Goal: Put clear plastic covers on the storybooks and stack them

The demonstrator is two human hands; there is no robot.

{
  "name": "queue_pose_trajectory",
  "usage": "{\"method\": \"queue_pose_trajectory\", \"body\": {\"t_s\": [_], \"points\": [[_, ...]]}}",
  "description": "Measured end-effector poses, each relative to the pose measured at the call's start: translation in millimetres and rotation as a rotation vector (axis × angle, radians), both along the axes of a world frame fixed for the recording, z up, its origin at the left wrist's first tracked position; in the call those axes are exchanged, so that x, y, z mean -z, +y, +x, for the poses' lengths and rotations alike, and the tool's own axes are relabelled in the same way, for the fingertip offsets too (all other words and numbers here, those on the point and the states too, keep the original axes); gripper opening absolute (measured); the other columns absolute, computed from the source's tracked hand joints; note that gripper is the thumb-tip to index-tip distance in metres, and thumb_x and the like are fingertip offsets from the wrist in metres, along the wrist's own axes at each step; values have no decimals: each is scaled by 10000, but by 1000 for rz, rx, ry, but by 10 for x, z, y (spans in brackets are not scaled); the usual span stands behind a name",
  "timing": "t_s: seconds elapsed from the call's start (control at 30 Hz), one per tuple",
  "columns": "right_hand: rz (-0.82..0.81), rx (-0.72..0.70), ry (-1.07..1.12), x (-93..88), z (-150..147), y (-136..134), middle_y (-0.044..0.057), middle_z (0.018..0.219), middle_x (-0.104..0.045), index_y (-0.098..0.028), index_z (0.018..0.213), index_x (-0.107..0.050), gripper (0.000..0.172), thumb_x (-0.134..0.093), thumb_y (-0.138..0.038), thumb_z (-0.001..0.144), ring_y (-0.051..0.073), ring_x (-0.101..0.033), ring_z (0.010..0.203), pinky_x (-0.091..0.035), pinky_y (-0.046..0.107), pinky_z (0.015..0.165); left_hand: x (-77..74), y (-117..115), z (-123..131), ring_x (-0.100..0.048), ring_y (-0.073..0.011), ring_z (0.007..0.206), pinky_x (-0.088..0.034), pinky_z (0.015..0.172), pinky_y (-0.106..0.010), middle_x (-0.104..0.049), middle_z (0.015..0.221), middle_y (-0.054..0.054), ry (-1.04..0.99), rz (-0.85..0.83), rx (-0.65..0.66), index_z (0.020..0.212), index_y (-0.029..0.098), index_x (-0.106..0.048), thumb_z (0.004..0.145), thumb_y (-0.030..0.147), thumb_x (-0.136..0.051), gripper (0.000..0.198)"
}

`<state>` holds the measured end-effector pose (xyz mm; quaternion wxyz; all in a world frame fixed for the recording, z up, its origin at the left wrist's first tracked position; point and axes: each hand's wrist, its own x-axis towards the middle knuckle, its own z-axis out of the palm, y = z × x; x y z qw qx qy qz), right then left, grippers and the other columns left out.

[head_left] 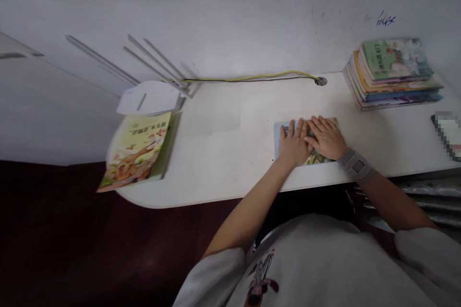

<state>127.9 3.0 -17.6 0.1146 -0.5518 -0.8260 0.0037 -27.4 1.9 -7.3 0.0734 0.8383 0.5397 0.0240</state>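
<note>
Right of centre in the frame, the left hand [293, 143] and right hand [324, 138] lie open and flat, side by side, gripping nothing, palms and fingers pressing on a thin picture book [314, 157]. The book lies directly under both hands, on a white desk [223, 163] near its front edge. A stack of books [396, 74] sits at upper right, well apart from the hands.

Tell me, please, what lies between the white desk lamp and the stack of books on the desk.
The head view shows a yellow and black cable running from the white desk lamp to a round grommet hole.
</note>
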Motion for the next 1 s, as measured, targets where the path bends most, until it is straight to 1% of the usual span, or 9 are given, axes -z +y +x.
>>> {"method": "queue_pose_trajectory", "body": {"t_s": [0.2,0.33,0.43,0.53,0.67,0.77,0.87,0.93,1.0], "points": [[42,57,15,54,189,34,163,1447,-476,-132,1386,-483,552,-360,-461,960,331,-390,1352,-268,500,1093,23,72,-304,-212,-342,1450,-198,1160,-512,-242,1570,-170,-18,14,-253,1497,42,-261,955,533,-227,732],[47,117,36,82,218,57,177,1401,-515,-144,1353,-498,519,-395,-445,943,350,-403,1326,-289,561,1048,78,87,-375,-218,-332,1451,-197,1165,-495,-273,1539,-242,-62,16,-387,1471,-20,-273,948,544,-258,770],[43,112,44,101,242,81,193,1379,-526,-116,1329,-505,512,-406,-430,938,349,-414,1312,-333,519,1030,112,93,-370,-245,-342,1440,-211,1158,-498,-317,1517,-256,-105,57,-426,1430,-19,-350,946,528,-304,731],[40,96,52,128,262,108,196,1380,-524,-92,1321,-506,521,-417,-428,933,350,-418,1311,-342,484,1038,111,122,-397,-323,-321,1408,-256,1133,-505,-418,1471,-229,-201,96,-423,1350,38,-463,958,448,-335,581],[44,120,100,162,266,146,188,1378,-535,-105,1329,-497,515,-401,-426,938,343,-426,1313,-326,512,1047,76,214,-488,-569,-253,1191,-416,1018,-424,-637,1236,-164,-546,56,-484,1231,124,-564,943,339,-388,401],[55,142,140,165,265,173,195,1358,-552,-118,1332,-496,505,-388,-422,943,333,-440,1310,-316,535,1051,35,308,-551,-674,-188,880,-518,795,-315,-703,962,-73,-920,-44,-537,1324,161,-492,864,332,-527,492],[90,137,172,149,275,189,188,1329,-574,-141,1311,-516,468,-388,-403,945,318,-463,1293,-311,543,1053,-31,404,-602,-636,-137,636,-505,631,-259,-646,718,34,-1227,-244,-420,1417,190,-387,747,305,-651,730],[105,128,193,132,289,198,183,1315,-583,-142,1291,-532,451,-404,-395,940,310,-481,1272,-303,538,1061,-87,460,-635,-616,-127,596,-498,615,-254,-630,663,50,-1334,-370,-318,1373,168,-452,675,288,-703,751],[108,109,217,107,311,212,181,1293,-594,-132,1270,-545,440,-430,-386,930,306,-505,1237,-300,528,1066,-143,498,-667,-620,-127,621,-506,649,-266,-655,681,31,-1371,-434,-283,1215,139,-588,611,274,-743,638]]}}
